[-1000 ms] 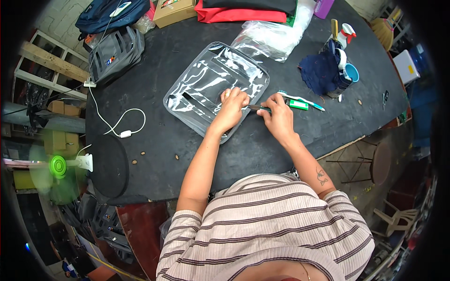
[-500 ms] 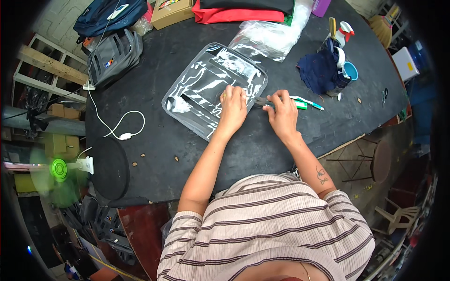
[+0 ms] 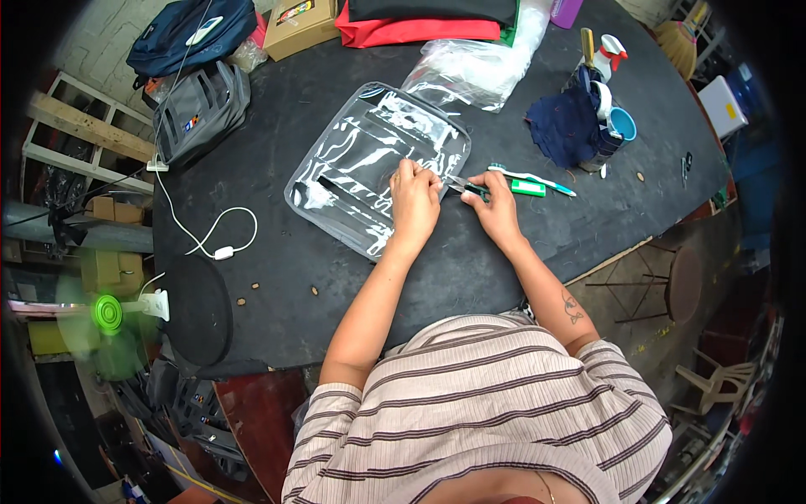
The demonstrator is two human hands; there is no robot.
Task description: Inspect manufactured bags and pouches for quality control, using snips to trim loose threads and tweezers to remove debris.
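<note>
A clear plastic panel with grey edging (image 3: 344,139) lies flat on the black table. My left hand (image 3: 415,202) presses on its right part, fingers bunched together in a pinch at the plastic; what sits between the fingertips is hidden. Just right of it, my right hand (image 3: 497,206) grips a pair of thread snips (image 3: 464,185) with dark handles. Their metal blades point left toward my left fingertips, close to the panel's edge. Beyond my right hand lie a toothbrush (image 3: 537,179) and a small green block-shaped item (image 3: 528,189).
Navy cloth (image 3: 558,126) drapes a container near a blue cup (image 3: 622,124) and a spray bottle (image 3: 610,52). Loose clear plastic (image 3: 462,74) lies behind the panel. A grey bag (image 3: 201,113), a white cable (image 3: 223,252) and a spinning green fan (image 3: 107,314) are at left.
The right hand has shifted slightly left and down with the snips, whose blades now show more plainly. The left hand stays on the panel. The whole view has shifted a little.
</note>
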